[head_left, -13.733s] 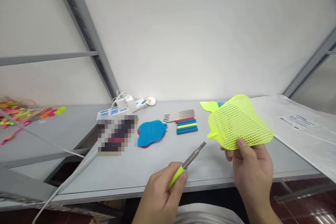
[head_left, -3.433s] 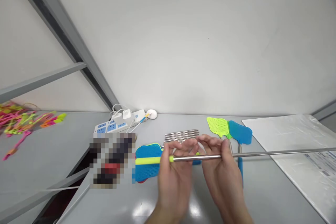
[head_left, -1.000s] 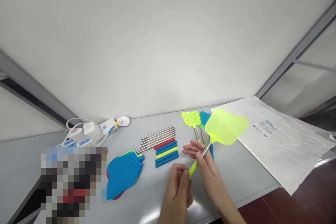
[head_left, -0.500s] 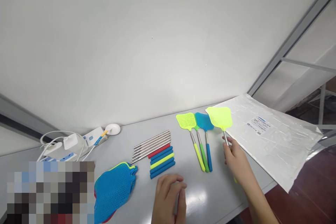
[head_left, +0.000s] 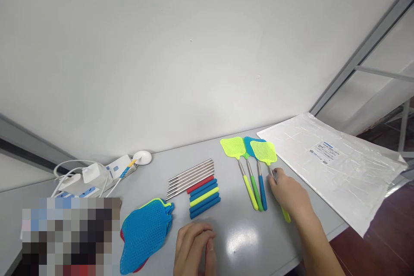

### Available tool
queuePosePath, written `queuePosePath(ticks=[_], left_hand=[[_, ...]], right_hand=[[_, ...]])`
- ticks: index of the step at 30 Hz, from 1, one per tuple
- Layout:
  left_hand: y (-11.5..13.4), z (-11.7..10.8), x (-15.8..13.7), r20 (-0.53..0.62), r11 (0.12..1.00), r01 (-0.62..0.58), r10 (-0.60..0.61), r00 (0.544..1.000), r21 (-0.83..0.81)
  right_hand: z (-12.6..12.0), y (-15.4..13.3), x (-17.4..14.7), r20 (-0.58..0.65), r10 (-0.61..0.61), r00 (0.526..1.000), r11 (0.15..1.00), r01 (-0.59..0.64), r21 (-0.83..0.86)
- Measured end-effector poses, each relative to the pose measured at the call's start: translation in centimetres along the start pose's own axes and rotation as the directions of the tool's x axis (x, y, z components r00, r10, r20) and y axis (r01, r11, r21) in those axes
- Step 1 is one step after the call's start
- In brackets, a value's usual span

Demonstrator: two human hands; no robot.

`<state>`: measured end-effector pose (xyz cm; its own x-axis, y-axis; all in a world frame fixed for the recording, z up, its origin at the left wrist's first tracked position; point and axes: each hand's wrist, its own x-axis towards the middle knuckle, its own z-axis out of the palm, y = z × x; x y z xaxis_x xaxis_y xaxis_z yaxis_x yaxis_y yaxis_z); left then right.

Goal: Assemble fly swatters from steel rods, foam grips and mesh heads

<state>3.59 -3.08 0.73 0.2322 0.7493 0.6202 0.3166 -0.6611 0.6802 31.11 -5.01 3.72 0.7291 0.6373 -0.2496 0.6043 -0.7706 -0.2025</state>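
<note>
While right hand (head_left: 287, 187) pinches rightmost yellow swatter (head_left: 265, 152) by its shaft, left hand (head_left: 194, 248) loosely spread, fingers bent — near 5 grips (head_left: 204, 197).

on the left, a white power strip (head_left: 117, 167) carries white plugs (head_left: 91, 173); on the right lies a white wrapped package (head_left: 339, 177).

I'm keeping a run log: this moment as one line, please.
right grip: on rightmost yellow swatter | left grip: nothing visibly held, near loose handles | three other swatters: lying alongside
</note>
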Motion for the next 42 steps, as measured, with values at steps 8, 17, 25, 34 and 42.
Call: queuePosePath(ticks=[8,17,25,34,42], left_hand=[[0.1,0.0,0.0,-0.006,1.000,-0.002,0.002,1.000,-0.004],[0.3,-0.6,0.4,0.036,0.998,0.056,-0.056,0.998,0.014],[-0.4,-1.1,0.2,0.137,0.961,0.037,-0.076,0.988,0.273],[0.2,-0.3,0.2,0.155,0.857,0.105,-0.210,0.965,0.505],[1.4,-0.5,-0.7,0.131,0.825,0.168,-0.280,0.951,0.540]], right_hand=[[0.1,0.2,0.2,0.010,-0.035,0.999,0.997,0.036,-0.072],[0.3,-0.8,0.6,-0.032,-0.061,0.998,0.998,0.061,-0.010],[-0.2,0.5,0.5,0.037,-0.158,0.987,0.987,0.159,-0.003],[-3.2,-3.2,0.2,0.231,-0.628,0.743,0.733,0.665,-0.147],[-1.6,-18.7,0.5,0.333,-0.899,0.284,0.238,0.956,-0.174]])
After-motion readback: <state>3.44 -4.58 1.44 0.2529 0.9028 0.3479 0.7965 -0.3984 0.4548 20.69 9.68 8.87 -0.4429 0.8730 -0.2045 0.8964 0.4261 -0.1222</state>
